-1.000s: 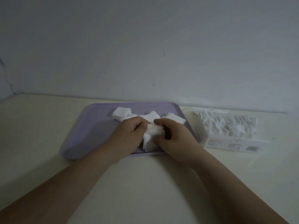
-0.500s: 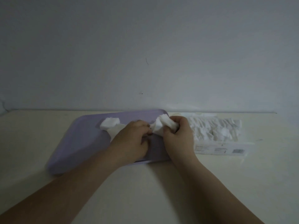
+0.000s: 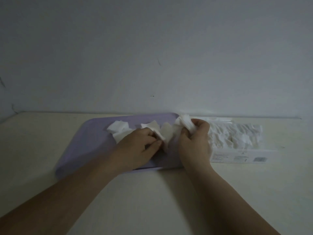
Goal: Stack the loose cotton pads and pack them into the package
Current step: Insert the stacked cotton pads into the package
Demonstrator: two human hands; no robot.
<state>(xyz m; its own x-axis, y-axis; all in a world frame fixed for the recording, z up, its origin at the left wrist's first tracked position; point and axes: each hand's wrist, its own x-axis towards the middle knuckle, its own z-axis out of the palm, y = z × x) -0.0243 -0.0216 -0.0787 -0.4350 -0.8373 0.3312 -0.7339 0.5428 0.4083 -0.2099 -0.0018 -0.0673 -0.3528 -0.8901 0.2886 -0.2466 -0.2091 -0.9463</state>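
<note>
White cotton pads [image 3: 119, 128] lie loose on a lilac tray [image 3: 91, 138]. My right hand [image 3: 194, 143] grips a small bunch of cotton pads [image 3: 185, 122], lifted above the tray's right end. My left hand [image 3: 137, 148] is over the middle of the tray and pinches the edge of one cotton pad [image 3: 160, 135]. The clear plastic package [image 3: 237, 143], partly filled with pads, lies on the table just right of the tray. Pads under my hands are hidden.
The tray and package sit on a cream table [image 3: 152, 192] that meets a plain grey wall [image 3: 152, 56] right behind them. Bare table lies left of the tray and in front of it.
My right hand has lifted its bunch of pads up and to the right, toward the package. My left hand stayed on the tray and now pinches a single pad.
</note>
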